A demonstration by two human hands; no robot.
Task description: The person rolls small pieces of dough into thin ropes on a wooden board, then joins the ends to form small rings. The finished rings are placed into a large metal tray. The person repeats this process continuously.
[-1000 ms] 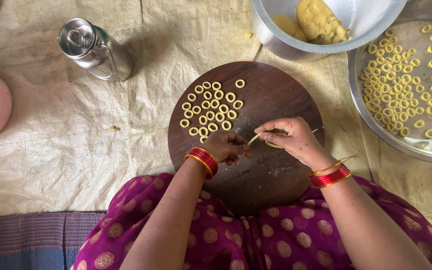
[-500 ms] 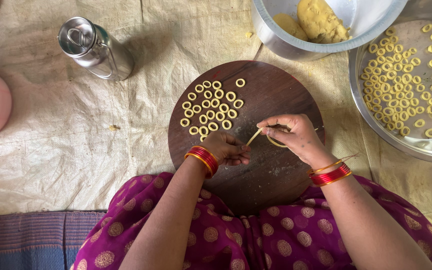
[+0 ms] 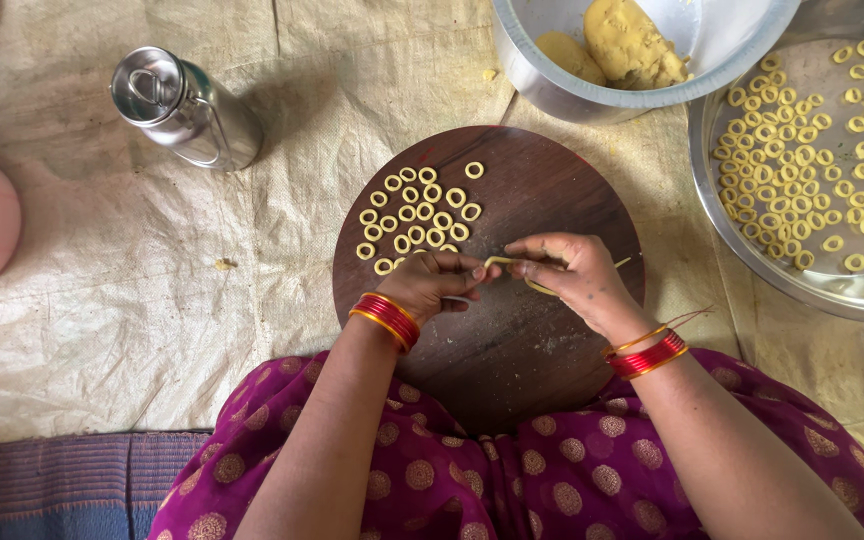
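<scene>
Both hands over round wooden board (image 3: 552, 180). Left hand (image 3: 430, 285) and right hand (image 3: 567, 275) side by side, fingers pinched narrow on a thin dough strand (image 3: 500, 262) between them, just above board's middle. Cluster of small dough rings (image 3: 417, 215) on board's far left part. More rings in steel tray (image 3: 752, 265) at right. Dough lumps in steel bowl (image 3: 542, 85). Steel flask (image 3: 187, 105) lying on cloth (image 3: 102, 300).

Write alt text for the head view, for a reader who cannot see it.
Two hands, left hand and right hand, pinch a thin dough strip over a round wooden board holding small dough rings. A steel tray of more rings, a bowl of dough and a steel bottle lie around it on cloth.
</scene>
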